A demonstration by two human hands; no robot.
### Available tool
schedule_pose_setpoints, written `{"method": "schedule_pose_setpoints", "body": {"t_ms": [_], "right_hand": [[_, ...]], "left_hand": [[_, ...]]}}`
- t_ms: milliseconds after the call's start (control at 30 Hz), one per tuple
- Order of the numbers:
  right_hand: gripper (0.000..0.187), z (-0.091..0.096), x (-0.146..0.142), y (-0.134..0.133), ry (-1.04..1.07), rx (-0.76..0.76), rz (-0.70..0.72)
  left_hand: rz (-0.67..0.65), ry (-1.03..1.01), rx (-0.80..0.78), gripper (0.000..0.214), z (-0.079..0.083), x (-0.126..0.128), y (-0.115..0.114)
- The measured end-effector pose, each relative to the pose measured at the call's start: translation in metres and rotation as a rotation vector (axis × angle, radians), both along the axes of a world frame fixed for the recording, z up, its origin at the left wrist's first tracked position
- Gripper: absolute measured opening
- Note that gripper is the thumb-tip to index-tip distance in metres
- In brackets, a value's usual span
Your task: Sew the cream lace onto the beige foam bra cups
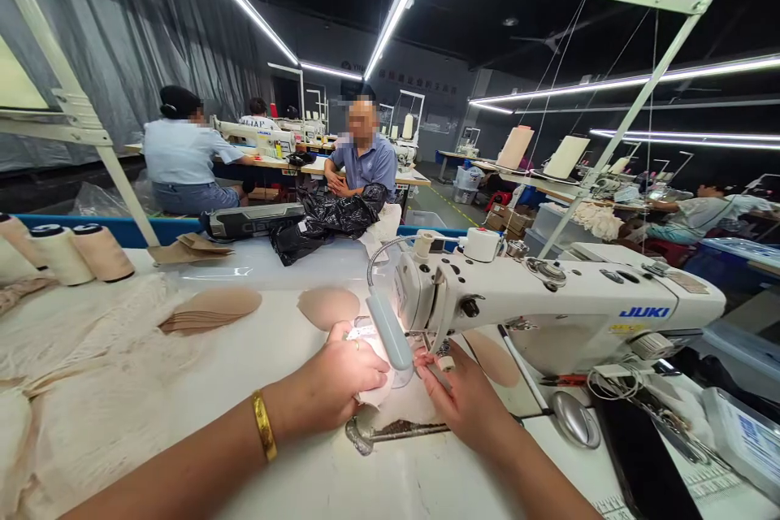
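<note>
A white sewing machine [548,292] stands in front of me, its lit needle area partly hidden behind a grey lamp head [390,333]. My left hand [344,378], with a gold bangle on its wrist, is closed on a pale piece of fabric [378,396] just left of the needle. To the right of the presser foot, my right hand [466,398] has its fingertips pinched together at the fabric's edge. A beige oval piece [329,307] lies behind my left hand. Another beige piece [495,359] rests under the machine arm.
A stack of beige ovals [213,309] and crumpled cream fabric [103,366] lie to the left, with thread cones [101,253] behind. On the right are a silver mouse-shaped object [574,419], a black phone [646,455] and a plastic box [743,439]. A person [362,150] sits opposite.
</note>
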State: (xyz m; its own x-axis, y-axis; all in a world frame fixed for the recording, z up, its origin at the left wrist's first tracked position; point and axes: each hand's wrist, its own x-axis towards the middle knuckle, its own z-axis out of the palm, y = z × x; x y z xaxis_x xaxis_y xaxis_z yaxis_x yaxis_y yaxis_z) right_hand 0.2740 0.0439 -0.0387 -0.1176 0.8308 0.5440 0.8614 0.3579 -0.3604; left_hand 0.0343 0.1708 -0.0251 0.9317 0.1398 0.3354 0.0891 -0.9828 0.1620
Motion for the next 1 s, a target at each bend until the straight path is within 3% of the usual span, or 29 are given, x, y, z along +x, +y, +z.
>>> {"method": "schedule_pose_setpoints", "body": {"t_ms": [200, 767, 1000], "right_hand": [[0.012, 0.004, 0.001, -0.001, 0.012, 0.06, 0.044], [0.014, 0.0, -0.001, -0.003, -0.026, 0.11, 0.062], [0.016, 0.002, -0.003, -0.008, -0.056, -0.043, 0.115]], "left_hand": [[0.02, 0.013, 0.019, 0.047, -0.001, 0.0, -0.004], [0.055, -0.039, 0.074, 0.049, -0.002, -0.002, -0.009], [0.104, -0.008, 0.18, 0.018, 0.002, -0.002, -0.021]]}}
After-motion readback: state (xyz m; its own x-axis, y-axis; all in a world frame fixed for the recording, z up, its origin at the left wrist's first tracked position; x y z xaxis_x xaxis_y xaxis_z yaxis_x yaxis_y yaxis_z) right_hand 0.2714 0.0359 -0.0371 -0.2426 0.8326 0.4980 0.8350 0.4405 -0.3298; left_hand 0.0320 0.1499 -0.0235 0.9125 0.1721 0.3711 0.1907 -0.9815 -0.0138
